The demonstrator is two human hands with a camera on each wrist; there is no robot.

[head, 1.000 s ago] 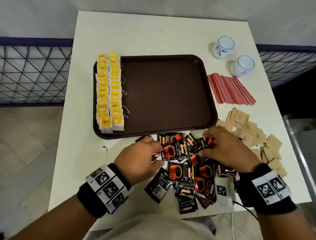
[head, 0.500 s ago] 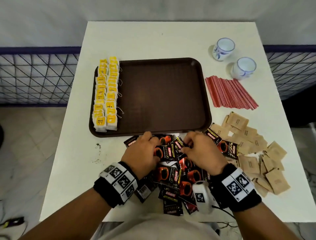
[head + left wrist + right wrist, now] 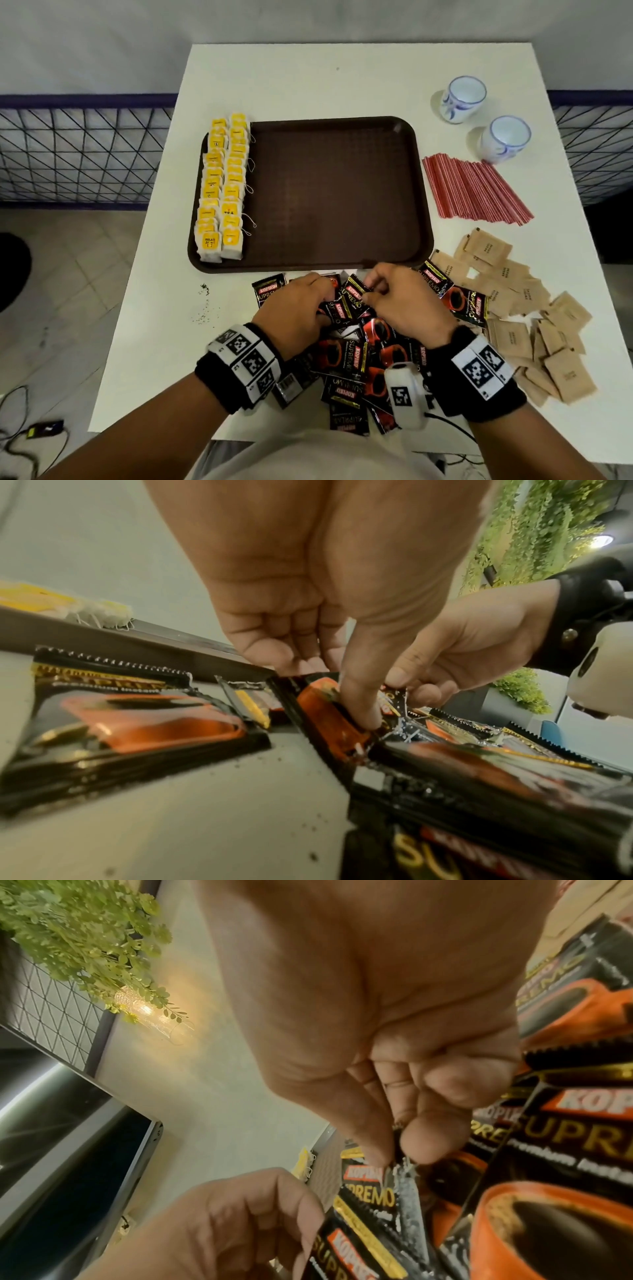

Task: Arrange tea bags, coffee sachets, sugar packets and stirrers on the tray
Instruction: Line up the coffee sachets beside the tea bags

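Note:
Two rows of yellow-tagged tea bags [image 3: 224, 185] lie along the left side of the brown tray [image 3: 335, 192]. Black and red coffee sachets [image 3: 346, 356] are piled on the table in front of the tray. My left hand [image 3: 325, 293] grips a sachet [image 3: 329, 718] at the far end of the pile, thumb pressed on top. Close beside it, my right hand [image 3: 399, 1153] pinches the serrated edge of a sachet [image 3: 373, 1194] between thumb and forefinger. Brown sugar packets [image 3: 513, 308] are scattered to the right. Red stirrers [image 3: 476, 188] lie right of the tray.
Two white and blue cups [image 3: 462, 99] [image 3: 505, 138] stand at the back right. The white table [image 3: 308, 78] ends just behind my wrists, and some sachets overhang that front edge. A wire-mesh fence [image 3: 85, 150] runs on both sides. Dark crumbs [image 3: 203, 301] dot the table at left.
My hands have drawn closer together over the far end of the sachet pile. The right hand moved left, leaving two sachets uncovered on its right.

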